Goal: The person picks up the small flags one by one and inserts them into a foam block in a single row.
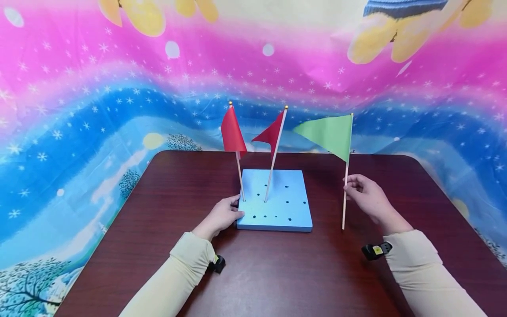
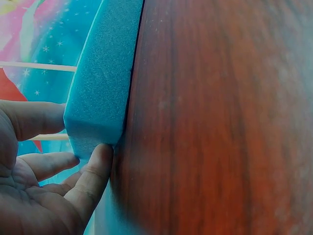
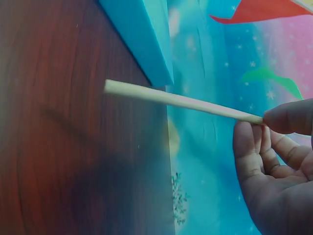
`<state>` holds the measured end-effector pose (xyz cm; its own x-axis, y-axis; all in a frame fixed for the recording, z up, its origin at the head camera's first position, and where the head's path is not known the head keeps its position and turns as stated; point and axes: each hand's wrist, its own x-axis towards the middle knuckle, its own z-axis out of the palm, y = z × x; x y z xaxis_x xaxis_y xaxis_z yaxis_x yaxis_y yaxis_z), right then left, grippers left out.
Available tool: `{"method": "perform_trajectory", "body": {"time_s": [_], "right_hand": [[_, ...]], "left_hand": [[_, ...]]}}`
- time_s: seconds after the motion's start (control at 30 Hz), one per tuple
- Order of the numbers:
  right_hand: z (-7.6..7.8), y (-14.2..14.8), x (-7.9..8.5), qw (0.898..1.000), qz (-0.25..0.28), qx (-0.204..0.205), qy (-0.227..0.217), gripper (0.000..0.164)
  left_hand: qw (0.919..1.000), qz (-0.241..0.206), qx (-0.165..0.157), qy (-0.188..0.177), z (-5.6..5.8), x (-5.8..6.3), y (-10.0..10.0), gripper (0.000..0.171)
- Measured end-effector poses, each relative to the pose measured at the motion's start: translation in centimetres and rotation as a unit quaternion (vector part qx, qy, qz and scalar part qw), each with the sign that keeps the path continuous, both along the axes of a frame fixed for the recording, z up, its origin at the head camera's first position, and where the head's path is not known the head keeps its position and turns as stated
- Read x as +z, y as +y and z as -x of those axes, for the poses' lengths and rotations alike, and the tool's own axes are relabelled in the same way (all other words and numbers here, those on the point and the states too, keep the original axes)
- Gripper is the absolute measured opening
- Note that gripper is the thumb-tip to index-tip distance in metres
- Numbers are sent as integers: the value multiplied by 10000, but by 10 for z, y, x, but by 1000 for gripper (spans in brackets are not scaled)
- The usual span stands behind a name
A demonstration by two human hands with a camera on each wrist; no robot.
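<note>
A blue foam block [image 1: 273,176] with several small holes lies on the table. Two red flags stand in it: one [image 1: 233,132] with its stick [image 1: 240,178] near the left edge, another [image 1: 271,134] on a slanted stick further right. My left hand [image 1: 219,216] grips the block's front left corner, thumb on top and fingers against its side [image 2: 98,83]. To the right of the block, my right hand [image 1: 368,196] pinches the wooden stick [image 3: 181,101] of a green triangular flag [image 1: 330,134] between thumb and fingertips. That flag is nearly upright, its stick's lower end below the hand.
The dark brown wooden table [image 1: 158,193] reaches back to a colourful cloth backdrop [image 1: 119,101] with snowflakes. Black wrist cameras [image 1: 376,251] sit on both wrists, by rolled cream sleeves [image 1: 420,264].
</note>
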<state>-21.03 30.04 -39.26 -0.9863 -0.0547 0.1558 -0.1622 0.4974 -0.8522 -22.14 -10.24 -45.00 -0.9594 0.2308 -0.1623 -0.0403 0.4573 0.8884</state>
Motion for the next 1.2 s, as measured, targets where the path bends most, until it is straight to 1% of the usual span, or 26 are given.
{"method": "perform_trajectory", "body": {"time_s": [0.2, 0.43, 0.53, 0.7, 0.83, 1.03, 1.2], "right_hand": [[4, -15, 0, 9994, 338, 29, 122, 24], [8, -38, 4, 9989, 341, -158, 291, 26], [10, -48, 3, 9979, 442, -247, 404, 26], [15, -61, -3, 9955, 663, -278, 614, 23], [15, -69, -4, 9932, 856, -358, 707, 21], [20, -82, -3, 9908, 1058, -383, 749, 21], [25, -92, -3, 9908, 1047, -400, 759, 22]], "left_hand": [[10000, -15, 0, -38, -1, 3, 0, 66], [10000, -63, -23, -44, -1, 3, -1, 66], [9999, -74, -8, -83, -1, 3, -1, 66], [9999, -72, -8, -111, 0, 1, -1, 66], [9999, -63, -31, -119, 0, 2, 0, 66], [10000, -19, 16, -86, 0, 2, 0, 66], [10000, -18, -1, -29, 0, 1, 0, 66]]}}
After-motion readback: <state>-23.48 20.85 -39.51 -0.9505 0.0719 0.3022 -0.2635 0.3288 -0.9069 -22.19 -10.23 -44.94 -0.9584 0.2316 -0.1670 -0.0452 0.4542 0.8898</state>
